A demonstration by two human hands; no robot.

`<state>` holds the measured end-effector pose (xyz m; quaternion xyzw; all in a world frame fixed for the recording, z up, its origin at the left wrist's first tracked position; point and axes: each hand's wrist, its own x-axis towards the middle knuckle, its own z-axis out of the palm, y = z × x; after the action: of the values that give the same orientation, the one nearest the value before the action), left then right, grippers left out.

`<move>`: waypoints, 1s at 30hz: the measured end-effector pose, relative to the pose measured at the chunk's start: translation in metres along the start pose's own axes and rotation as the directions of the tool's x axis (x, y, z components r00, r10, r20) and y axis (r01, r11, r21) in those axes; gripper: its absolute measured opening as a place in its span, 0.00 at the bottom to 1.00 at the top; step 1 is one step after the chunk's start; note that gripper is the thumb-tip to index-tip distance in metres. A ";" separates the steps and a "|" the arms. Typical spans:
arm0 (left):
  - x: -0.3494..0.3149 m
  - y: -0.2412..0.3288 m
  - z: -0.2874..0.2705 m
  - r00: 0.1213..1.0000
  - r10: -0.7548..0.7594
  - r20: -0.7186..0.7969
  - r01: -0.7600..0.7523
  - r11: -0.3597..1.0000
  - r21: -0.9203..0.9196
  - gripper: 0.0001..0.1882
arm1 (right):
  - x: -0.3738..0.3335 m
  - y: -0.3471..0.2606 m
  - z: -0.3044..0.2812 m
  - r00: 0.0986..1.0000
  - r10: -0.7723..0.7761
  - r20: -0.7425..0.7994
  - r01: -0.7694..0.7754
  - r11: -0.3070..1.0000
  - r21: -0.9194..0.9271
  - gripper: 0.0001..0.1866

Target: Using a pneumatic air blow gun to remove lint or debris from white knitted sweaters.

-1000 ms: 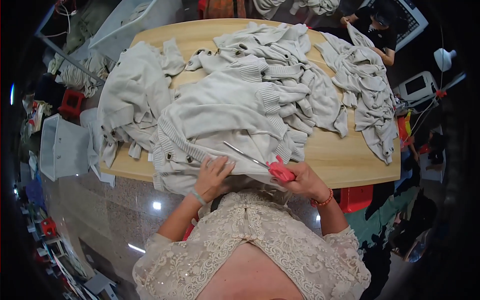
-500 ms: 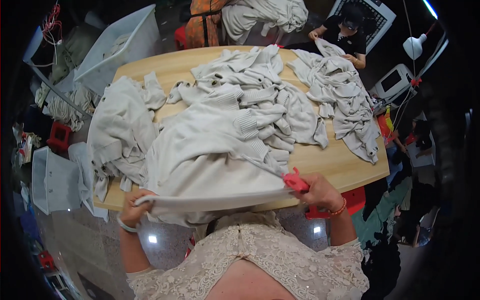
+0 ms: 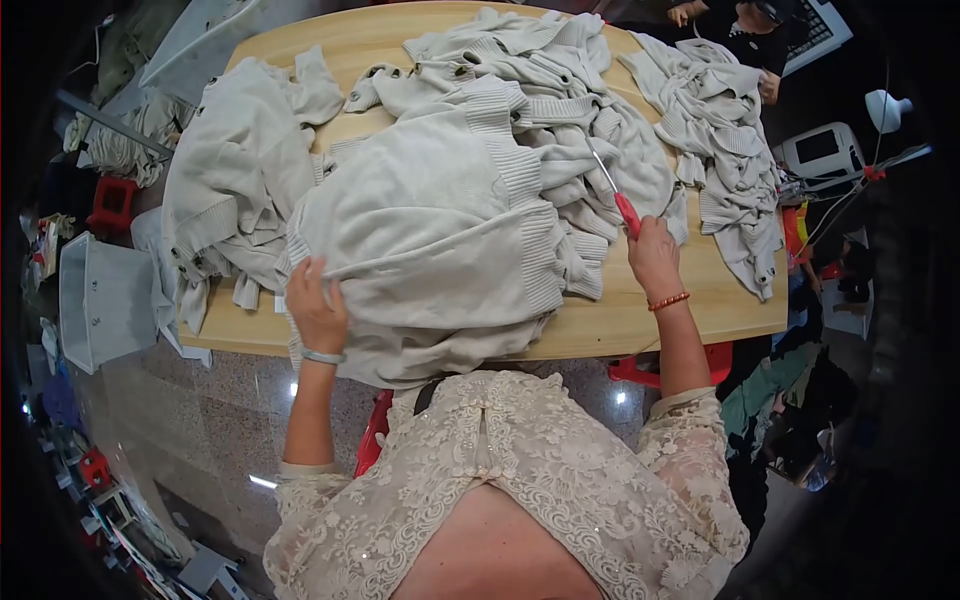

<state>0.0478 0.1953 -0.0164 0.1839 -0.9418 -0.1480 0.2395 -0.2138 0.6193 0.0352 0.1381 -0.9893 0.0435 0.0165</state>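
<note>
A cream knit sweater [image 3: 430, 190] lies spread over the near middle of the table, its ribbed edge to the right and its lower part hanging over the front edge. Against its left side my left hand [image 3: 316, 306] rests with the fingers loosely apart, touching the cloth. My right hand [image 3: 655, 253] is closed around the red handle of a pair of scissors [image 3: 625, 212], held up to the right of the sweater. The thin metal blades point up and to the left, over more knitwear.
Several cream sweaters are heaped at the table's left [image 3: 235, 150], back and right. The wooden table [image 3: 690, 325] ends close to my body. Across it, at the back right, a person [image 3: 735, 30] handles cloth. A white bin [image 3: 100, 310] stands on the floor at left.
Both hands have let go of the stretched sweater edge, and the sweater now lies flatter. My right hand has lifted the scissors up and away; my left has moved onto the cloth. The view has tilted down.
</note>
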 end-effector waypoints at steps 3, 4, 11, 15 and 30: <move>0.010 0.099 0.011 0.953 0.301 0.043 -0.273 0.910 -0.312 0.24 | -0.033 0.003 0.000 1.000 0.022 0.019 -0.025 0.985 0.172 0.14; 0.017 0.124 0.020 0.885 0.459 0.081 -0.413 0.852 -0.322 0.26 | -0.041 0.004 0.001 0.998 0.024 0.064 -0.040 0.961 0.275 0.16; 0.045 0.175 0.143 0.672 0.652 0.352 -0.627 0.753 -0.197 0.33 | -0.083 0.006 -0.027 0.943 -0.279 0.182 0.244 0.950 0.193 0.12; 0.040 0.171 0.145 0.698 0.646 0.310 -0.601 0.763 -0.238 0.33 | -0.095 -0.001 -0.045 0.915 -0.271 0.297 0.153 0.918 0.366 0.11; 0.005 0.061 0.050 0.979 0.169 0.114 -0.167 0.986 -0.027 0.41 | -0.064 -0.115 -0.083 0.682 -0.553 0.478 0.363 0.824 0.435 0.12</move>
<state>0.0016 0.2571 -0.0338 0.0928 -0.9648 -0.1460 0.1979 -0.1190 0.5341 0.1240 0.3912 -0.8578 0.1455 -0.2999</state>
